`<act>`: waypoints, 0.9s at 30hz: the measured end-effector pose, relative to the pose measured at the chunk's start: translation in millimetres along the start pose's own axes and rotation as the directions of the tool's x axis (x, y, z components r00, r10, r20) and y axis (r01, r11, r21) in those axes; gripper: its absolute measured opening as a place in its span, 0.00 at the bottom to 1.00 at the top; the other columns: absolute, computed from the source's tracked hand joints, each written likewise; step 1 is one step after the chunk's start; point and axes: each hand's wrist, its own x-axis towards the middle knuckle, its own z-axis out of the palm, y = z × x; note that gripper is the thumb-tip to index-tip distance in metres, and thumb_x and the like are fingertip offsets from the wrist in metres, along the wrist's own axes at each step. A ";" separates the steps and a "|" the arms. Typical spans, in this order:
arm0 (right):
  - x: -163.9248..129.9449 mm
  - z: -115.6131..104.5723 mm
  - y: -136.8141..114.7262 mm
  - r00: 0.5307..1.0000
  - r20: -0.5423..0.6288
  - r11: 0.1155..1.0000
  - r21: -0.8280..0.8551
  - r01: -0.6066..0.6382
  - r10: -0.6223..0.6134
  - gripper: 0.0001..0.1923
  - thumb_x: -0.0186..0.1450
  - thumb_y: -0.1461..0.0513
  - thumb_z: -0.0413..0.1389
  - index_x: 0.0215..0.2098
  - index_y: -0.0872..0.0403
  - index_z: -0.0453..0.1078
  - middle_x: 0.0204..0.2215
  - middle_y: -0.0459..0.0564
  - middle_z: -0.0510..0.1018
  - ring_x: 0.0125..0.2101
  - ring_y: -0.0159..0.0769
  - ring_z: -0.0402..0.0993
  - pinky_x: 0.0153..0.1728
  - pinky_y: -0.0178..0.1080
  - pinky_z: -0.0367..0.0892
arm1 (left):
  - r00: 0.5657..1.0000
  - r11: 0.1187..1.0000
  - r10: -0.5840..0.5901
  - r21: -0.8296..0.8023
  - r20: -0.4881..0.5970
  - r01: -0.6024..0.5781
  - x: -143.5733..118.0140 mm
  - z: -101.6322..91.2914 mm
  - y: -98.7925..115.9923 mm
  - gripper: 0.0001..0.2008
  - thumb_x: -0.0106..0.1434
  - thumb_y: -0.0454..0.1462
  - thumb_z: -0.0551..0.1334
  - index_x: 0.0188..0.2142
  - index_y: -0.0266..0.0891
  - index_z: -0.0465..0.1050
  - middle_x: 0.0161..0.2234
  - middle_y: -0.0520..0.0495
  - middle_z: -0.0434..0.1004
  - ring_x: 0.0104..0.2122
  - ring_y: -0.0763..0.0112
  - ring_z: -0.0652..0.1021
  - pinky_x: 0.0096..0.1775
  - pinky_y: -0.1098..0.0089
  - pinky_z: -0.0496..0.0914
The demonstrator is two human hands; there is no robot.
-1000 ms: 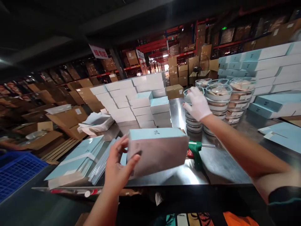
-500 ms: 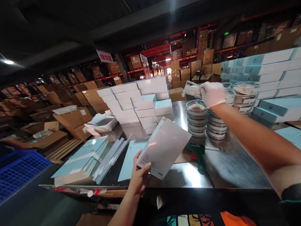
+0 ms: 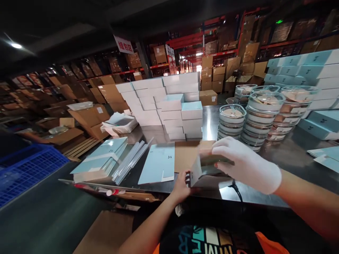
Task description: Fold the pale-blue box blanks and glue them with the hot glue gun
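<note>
The gloved right hand (image 3: 247, 164), which half a second ago was up at the stacks of clear round lidded containers (image 3: 261, 118) lifting the top one away, is now down at the near edge of the steel worktable (image 3: 280, 157), curled over the open mouth of the small pale grey cardboard box (image 3: 200, 173). Its fingers are bent around something at that opening, but blur and the glove hide it, so whether it is the lifted container cannot be told from this view. The bare left hand (image 3: 182, 185) grips the box's near corner from below, fingers closed on the card; earlier it held the box raised and tilted in the air, and now the box sits low, just above the table edge in front of the person's chest, with the brown cardboard sheet (image 3: 189, 157) behind it.

The nearest stack of containers looks one shorter than a second ago. Judging from that, the pick from the stack is done and the work has moved on to loading the box, with both hands meeting at it.

To the left lie a flat light blue folded sleeve (image 3: 157, 167) and a pile of more flat blue sleeves (image 3: 102, 160), untouched. Behind stand the stacked white and blue finished boxes (image 3: 169, 106), in the same place as before
</note>
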 end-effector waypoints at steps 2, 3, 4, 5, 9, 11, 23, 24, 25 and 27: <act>-22.1 13.8 3.1 0.987 -0.153 0.997 0.060 -0.039 0.048 0.18 0.74 0.60 0.59 0.61 0.46 0.76 0.60 0.56 0.81 0.61 0.51 0.79 0.62 0.54 0.76 | 0.999 0.987 0.051 0.149 0.003 -0.051 1.0 0.9 -5.8 0.37 0.40 0.40 0.87 0.49 0.40 0.78 0.56 0.35 0.78 0.59 0.41 0.77 0.63 0.43 0.71; -35.6 20.9 7.2 0.968 -0.229 0.992 0.096 -0.081 0.101 0.22 0.75 0.57 0.60 0.66 0.44 0.71 0.66 0.56 0.77 0.65 0.52 0.76 0.66 0.55 0.74 | 0.997 0.978 0.081 0.194 0.007 -0.081 1.0 0.4 -8.0 0.36 0.40 0.39 0.87 0.49 0.40 0.79 0.56 0.35 0.79 0.61 0.38 0.76 0.65 0.40 0.69; -50.1 29.8 12.2 0.943 -0.289 0.983 0.126 -0.136 0.167 0.27 0.75 0.54 0.60 0.71 0.43 0.67 0.70 0.57 0.72 0.68 0.54 0.73 0.69 0.58 0.71 | 0.994 0.971 0.104 0.216 0.013 -0.105 0.6 -0.4 -9.7 0.35 0.41 0.38 0.86 0.49 0.41 0.80 0.55 0.36 0.80 0.62 0.37 0.75 0.67 0.38 0.67; -64.6 41.4 17.3 0.911 -0.337 0.968 0.160 -0.194 0.238 0.33 0.75 0.51 0.61 0.75 0.43 0.62 0.73 0.58 0.69 0.69 0.56 0.72 0.70 0.60 0.70 | 0.993 0.969 0.118 0.219 0.016 -0.119 -0.3 -1.2 -10.6 0.36 0.42 0.38 0.86 0.51 0.41 0.80 0.55 0.36 0.81 0.62 0.37 0.75 0.67 0.38 0.67; -106.2 105.3 25.8 0.854 -0.269 0.890 0.237 -0.390 0.446 0.45 0.73 0.46 0.63 0.80 0.48 0.53 0.75 0.63 0.65 0.72 0.58 0.67 0.71 0.62 0.67 | 0.977 0.969 0.212 0.137 -0.022 -0.207 -4.8 -3.9 -0.5 0.52 0.54 0.49 0.82 0.72 0.43 0.63 0.66 0.31 0.73 0.67 0.40 0.74 0.69 0.41 0.66; -109.3 131.9 21.3 0.820 -0.264 0.839 0.364 -0.404 0.509 0.43 0.73 0.44 0.62 0.79 0.49 0.56 0.75 0.62 0.65 0.73 0.57 0.65 0.73 0.61 0.65 | 0.944 0.941 0.324 0.125 -0.068 -0.314 -5.1 -3.4 15.6 0.53 0.60 0.56 0.78 0.76 0.43 0.57 0.71 0.29 0.67 0.72 0.41 0.68 0.71 0.42 0.64; -41.0 147.2 25.2 0.521 -0.207 0.440 0.816 -0.375 0.828 0.30 0.59 0.55 0.64 0.59 0.47 0.67 0.47 0.50 0.84 0.40 0.42 0.79 0.42 0.43 0.76 | 0.794 0.846 0.529 0.111 -0.300 -0.522 3.7 13.7 34.7 0.30 0.69 0.59 0.68 0.62 0.46 0.74 0.61 0.37 0.77 0.66 0.50 0.75 0.68 0.51 0.68; -44.2 144.2 30.2 0.555 -0.200 0.463 0.798 -0.386 0.807 0.28 0.61 0.53 0.62 0.59 0.47 0.68 0.47 0.50 0.83 0.41 0.42 0.79 0.42 0.43 0.76 | 0.816 0.846 0.533 0.152 -0.224 -0.511 4.4 8.1 29.6 0.31 0.66 0.61 0.71 0.58 0.45 0.77 0.57 0.38 0.79 0.65 0.48 0.75 0.69 0.49 0.66; -48.8 140.1 36.3 0.587 -0.200 0.508 0.749 -0.425 0.785 0.25 0.65 0.52 0.60 0.59 0.48 0.69 0.48 0.52 0.83 0.43 0.43 0.80 0.44 0.44 0.76 | 0.838 0.852 0.519 0.182 -0.171 -0.491 5.2 2.5 26.4 0.32 0.63 0.62 0.73 0.55 0.45 0.79 0.52 0.39 0.81 0.62 0.47 0.77 0.70 0.47 0.64; -60.5 130.8 51.9 0.627 -0.164 0.607 0.519 -0.602 0.762 0.22 0.71 0.49 0.55 0.57 0.51 0.72 0.53 0.59 0.82 0.52 0.49 0.79 0.51 0.49 0.75 | 0.866 0.878 0.469 0.200 -0.173 -0.435 7.3 -7.0 26.1 0.33 0.60 0.65 0.73 0.51 0.44 0.80 0.46 0.41 0.82 0.57 0.48 0.79 0.71 0.45 0.62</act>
